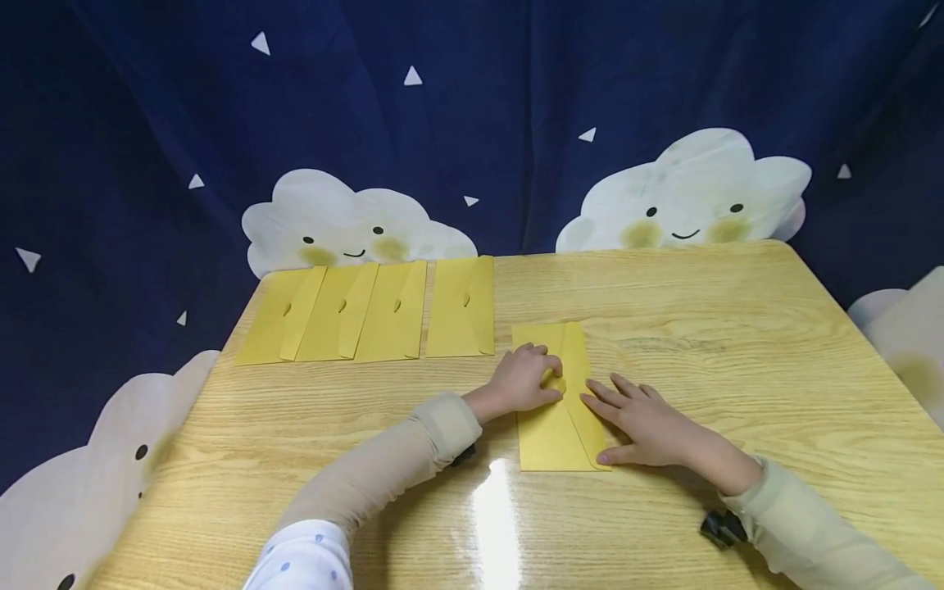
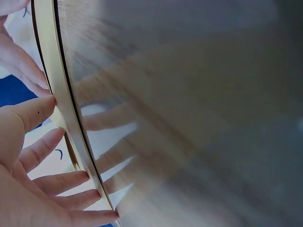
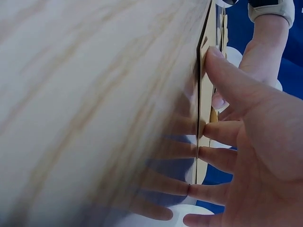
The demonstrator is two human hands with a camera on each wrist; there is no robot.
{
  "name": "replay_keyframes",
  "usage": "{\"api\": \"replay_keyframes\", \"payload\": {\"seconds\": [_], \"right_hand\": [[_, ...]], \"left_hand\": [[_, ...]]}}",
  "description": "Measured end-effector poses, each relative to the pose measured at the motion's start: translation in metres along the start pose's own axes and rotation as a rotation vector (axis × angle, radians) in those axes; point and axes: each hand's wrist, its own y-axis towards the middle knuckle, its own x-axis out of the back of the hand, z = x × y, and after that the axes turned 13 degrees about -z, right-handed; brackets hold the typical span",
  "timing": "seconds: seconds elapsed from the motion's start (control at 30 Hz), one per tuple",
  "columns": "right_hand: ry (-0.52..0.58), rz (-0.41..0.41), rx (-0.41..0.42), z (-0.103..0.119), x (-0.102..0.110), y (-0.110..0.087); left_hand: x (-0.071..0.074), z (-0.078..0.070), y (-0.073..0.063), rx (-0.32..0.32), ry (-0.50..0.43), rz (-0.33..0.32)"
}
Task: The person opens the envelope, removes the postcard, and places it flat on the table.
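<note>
A yellow envelope (image 1: pixel 547 442) lies on the table with its flap (image 1: pixel 583 401) along its right side. My left hand (image 1: pixel 519 378) rests over its middle, thumb and forefinger on either side of a small raised tab on the flap's edge. In the left wrist view, the fingers (image 2: pixel 61 182) extend to the envelope's surface, seen nearly edge-on. My right hand (image 1: pixel 649 426) is spread, with fingertips at the flap's right fold and the thumb near its lower corner. The right wrist view shows those fingers (image 3: pixel 220 161) straight against the envelope edge.
Several more yellow envelopes (image 1: pixel 465 332) lie in a row at the back left of the wooden table (image 1: pixel 723 328), each with a small slit-like mark. Behind the table hangs a dark blue curtain (image 1: pixel 501 106) with smiling white clouds and triangles.
</note>
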Motion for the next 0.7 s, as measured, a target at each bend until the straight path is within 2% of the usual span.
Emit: {"api": "replay_keyframes", "payload": {"seconds": [0.47, 0.7], "right_hand": [[0.001, -0.005, 0.004, -0.0001, -0.0003, 0.0004], [-0.011, -0.013, -0.002, -0.0001, -0.0013, 0.0004]], "left_hand": [[-0.0006, -0.0048, 0.0009, 0.021, 0.032, 0.012], [-0.0010, -0.0044, 0.0017, 0.030, 0.003, 0.023]]}}
